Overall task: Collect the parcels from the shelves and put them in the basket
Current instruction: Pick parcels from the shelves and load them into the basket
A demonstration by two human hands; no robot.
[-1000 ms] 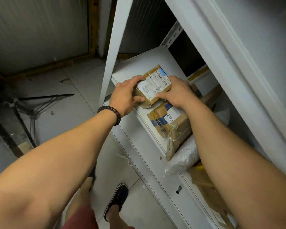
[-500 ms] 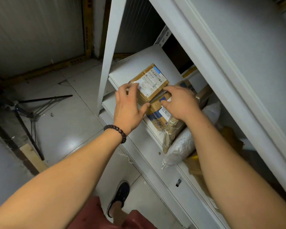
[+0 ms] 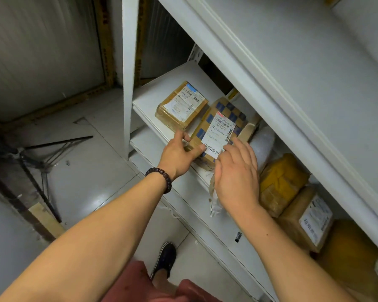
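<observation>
Holding both bare forearms out toward the checked parcel (image 3: 224,124), elbows low and wrists nearly level. Gripping that parcel's near left corner with the left hand (image 3: 179,154), thumb laid along the near edge, fingers curled round the left side. Wearing a dark bead bracelet (image 3: 162,179) on the left wrist. Resting the right hand (image 3: 238,177) palm down over the parcel's near right end, fingers spread and nearly straight, tips touching its top.

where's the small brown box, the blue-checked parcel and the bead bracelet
small brown box (image 3: 187,101), head view, on its white label
blue-checked parcel (image 3: 220,130), head view, on its white label
bead bracelet (image 3: 168,179), head view, on the beads at the wrist
</observation>
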